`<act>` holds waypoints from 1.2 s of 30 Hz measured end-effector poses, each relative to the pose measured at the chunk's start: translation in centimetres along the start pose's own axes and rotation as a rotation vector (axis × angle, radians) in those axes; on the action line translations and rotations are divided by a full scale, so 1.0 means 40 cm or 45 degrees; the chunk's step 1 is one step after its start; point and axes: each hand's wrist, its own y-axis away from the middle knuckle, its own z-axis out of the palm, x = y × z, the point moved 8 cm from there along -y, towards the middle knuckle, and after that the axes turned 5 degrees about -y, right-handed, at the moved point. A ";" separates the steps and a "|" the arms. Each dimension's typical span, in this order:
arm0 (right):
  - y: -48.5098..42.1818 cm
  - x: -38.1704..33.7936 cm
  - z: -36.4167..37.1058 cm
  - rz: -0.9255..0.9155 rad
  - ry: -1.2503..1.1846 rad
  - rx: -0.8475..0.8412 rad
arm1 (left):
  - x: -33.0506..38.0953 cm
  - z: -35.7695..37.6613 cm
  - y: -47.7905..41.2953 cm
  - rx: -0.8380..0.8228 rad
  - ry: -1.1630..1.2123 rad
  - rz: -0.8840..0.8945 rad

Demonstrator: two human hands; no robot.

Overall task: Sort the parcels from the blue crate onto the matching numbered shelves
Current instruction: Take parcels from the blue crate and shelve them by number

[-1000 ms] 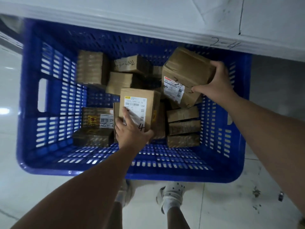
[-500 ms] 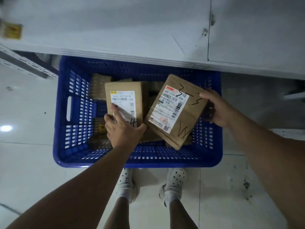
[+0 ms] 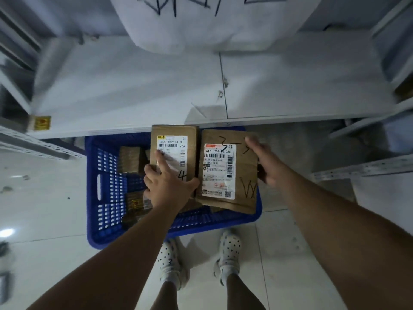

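Observation:
A blue crate (image 3: 105,198) stands on the floor in front of my feet, with several brown parcels left inside. My left hand (image 3: 166,186) grips a narrow cardboard parcel (image 3: 192,139) by its lower end; its white label faces up and a handwritten 4 shows beside my thumb. My right hand (image 3: 267,163) holds a wider cardboard parcel (image 3: 244,198) by its right edge, thumb on top; it has a white label and handwritten marks. Both parcels are lifted above the crate, side by side.
A white shelf board (image 3: 134,90) runs across just above the crate. A big white sack (image 3: 207,25) with black writing lies on it. Metal shelf rails (image 3: 368,168) stick out at right and left. A small yellow-labelled box (image 3: 41,123) sits at the shelf's left edge.
Both hands have lifted their parcels up out of the crate. The wide parcel turned from tilted to straight, beside the narrow one. The view rose, showing the shelf and sack.

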 end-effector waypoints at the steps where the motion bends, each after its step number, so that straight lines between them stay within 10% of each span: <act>1: 0.020 -0.021 -0.013 -0.022 -0.009 0.018 | 0.028 -0.018 0.017 0.018 -0.005 0.006; 17: 0.554 -0.226 -0.314 -0.358 -0.024 0.572 | 0.431 -0.246 0.386 0.041 -0.104 0.364; 36: 1.429 -0.161 -0.697 -0.735 -0.726 1.433 | 0.918 -0.467 1.129 0.213 0.041 1.661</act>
